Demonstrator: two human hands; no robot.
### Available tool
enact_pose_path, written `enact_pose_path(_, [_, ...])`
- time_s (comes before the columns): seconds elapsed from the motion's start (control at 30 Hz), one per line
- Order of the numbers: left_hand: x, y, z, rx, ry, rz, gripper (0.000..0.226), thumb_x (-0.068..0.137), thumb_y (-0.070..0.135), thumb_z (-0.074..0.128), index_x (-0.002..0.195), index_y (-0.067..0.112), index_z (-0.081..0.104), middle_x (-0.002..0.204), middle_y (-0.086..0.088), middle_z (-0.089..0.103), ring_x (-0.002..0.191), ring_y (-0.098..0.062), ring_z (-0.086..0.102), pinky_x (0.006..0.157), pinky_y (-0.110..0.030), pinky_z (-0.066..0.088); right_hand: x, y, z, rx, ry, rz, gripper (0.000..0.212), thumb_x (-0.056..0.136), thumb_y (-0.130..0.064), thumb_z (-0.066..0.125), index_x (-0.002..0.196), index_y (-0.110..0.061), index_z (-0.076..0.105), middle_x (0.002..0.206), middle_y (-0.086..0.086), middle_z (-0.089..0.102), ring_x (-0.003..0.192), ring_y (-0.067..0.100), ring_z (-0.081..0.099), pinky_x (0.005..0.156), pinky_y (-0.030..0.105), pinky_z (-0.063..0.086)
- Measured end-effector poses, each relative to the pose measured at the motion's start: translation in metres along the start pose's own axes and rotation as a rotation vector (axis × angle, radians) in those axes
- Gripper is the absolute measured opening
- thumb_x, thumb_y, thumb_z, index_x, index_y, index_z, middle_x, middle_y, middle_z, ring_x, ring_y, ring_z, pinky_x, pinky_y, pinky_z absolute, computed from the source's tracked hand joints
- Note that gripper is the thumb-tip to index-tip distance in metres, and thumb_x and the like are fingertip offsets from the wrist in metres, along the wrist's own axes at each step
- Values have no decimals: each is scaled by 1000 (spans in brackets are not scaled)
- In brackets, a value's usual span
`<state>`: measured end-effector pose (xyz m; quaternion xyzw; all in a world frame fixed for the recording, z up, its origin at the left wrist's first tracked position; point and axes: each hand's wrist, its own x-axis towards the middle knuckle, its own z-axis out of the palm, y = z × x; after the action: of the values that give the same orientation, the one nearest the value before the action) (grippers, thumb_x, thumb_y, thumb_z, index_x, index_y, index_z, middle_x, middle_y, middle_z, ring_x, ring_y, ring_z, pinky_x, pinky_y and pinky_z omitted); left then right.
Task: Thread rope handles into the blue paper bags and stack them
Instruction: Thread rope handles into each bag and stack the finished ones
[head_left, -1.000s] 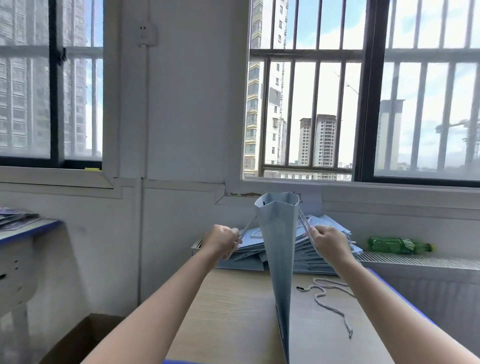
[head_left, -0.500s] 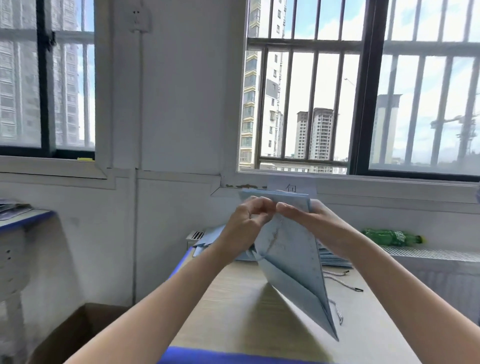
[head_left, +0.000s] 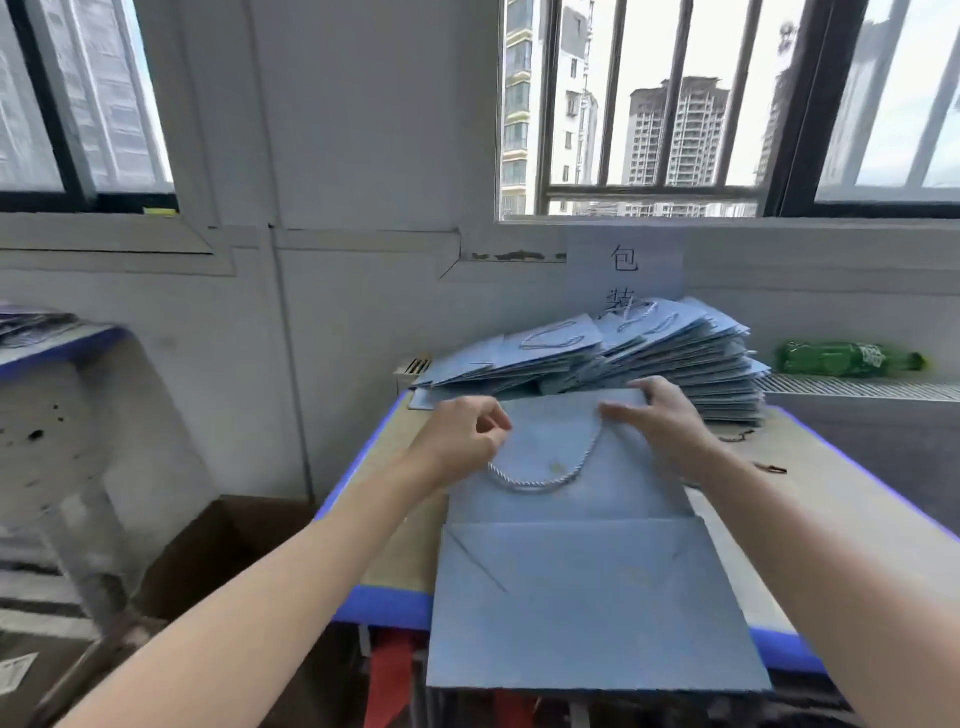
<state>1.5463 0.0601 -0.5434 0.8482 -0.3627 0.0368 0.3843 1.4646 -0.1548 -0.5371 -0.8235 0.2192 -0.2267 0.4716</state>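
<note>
So the flat bag (head_left: 582, 587) lies on the worktop (head_left: 810, 493), near end hanging off the edge. Left grip (head_left: 460, 441) and right grip (head_left: 660, 415) sit on its far end, handle (head_left: 545, 475) between them. Bag stack (head_left: 623, 358) just behind both grips, bottle (head_left: 847, 358) off past the right one.

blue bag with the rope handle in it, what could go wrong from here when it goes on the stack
1. The blue bag overhangs the table's near edge; released early, it could slide off.
2. The stack of bags behind it is fanned and uneven, so one more might shift it.
3. The rope handle hangs loose between the left hand and right hand and could snag.
</note>
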Motion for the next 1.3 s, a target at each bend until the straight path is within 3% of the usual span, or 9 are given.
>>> enact_pose_path(0.1, [9,-24,20,140,-48,-46,18,90,9,52,98,13,68,88,1,60,82,-12,54,63,-17,35,17,21,19,-593,-44,-9,57,86,-25,65,136,-8,42,136,15,45,124,29,43,96,30,37])
enact_pose_path(0.3, [66,-21,47,256,-69,17,31,97,19,39,118,9,59,122,-10,54,116,-24,50,95,-28,38,43,4,49,-694,-226,-439,40,99,-19,39,136,-8,47,144,6,44,132,20,39,104,24,24])
enact_pose_path(0.37, [68,-28,66,382,-192,44,47,99,29,28,135,6,47,141,-12,43,132,-24,38,108,-32,28,49,19,63,-833,-383,-472,46,102,-27,29,146,-14,31,155,0,25,142,13,21,111,21,13])
enact_pose_path(0.47, [70,-39,82,575,-365,46,55,103,32,19,152,8,10,161,-4,7,147,-12,4,117,-31,0,58,41,71,-972,-496,-438,52,103,-37,14,151,-21,4,158,-9,0,144,4,-1,116,25,2])
enact_pose_path(0.63, [75,-39,82,565,-342,47,55,103,32,18,152,11,6,161,0,3,146,-8,-1,116,-28,-6,58,38,70,-937,-473,-414,51,102,-37,14,151,-24,6,158,-12,0,143,1,-1,114,24,3])
enact_pose_path(0.8, [72,-40,70,547,-318,26,58,102,43,18,153,16,7,161,3,0,146,-7,-3,116,-29,-6,62,34,56,-700,-363,-398,46,102,-32,26,146,-20,30,156,-7,19,144,4,11,118,32,8])
enact_pose_path(0.97, [69,-45,68,555,-443,-84,71,98,54,15,152,12,-5,160,-2,-10,146,-10,-12,118,-30,-8,59,46,48,-928,-502,-321,53,101,-41,15,151,-23,8,158,-10,0,143,1,-4,116,26,-2])
enact_pose_path(1.2, [68,-35,70,567,-292,-5,66,101,46,16,152,10,-5,159,-4,-15,145,-11,-17,117,-33,-13,58,41,50,-877,-358,-425,51,102,-35,16,151,-21,11,158,-9,2,143,1,-4,116,25,-4])
enact_pose_path(1.3, [66,-29,85,590,-365,8,66,101,46,16,152,7,-1,160,-6,-10,146,-13,-12,118,-34,-9,54,43,56,-945,-469,-397,53,102,-38,15,151,-20,6,158,-6,-2,144,2,-4,115,24,-4])
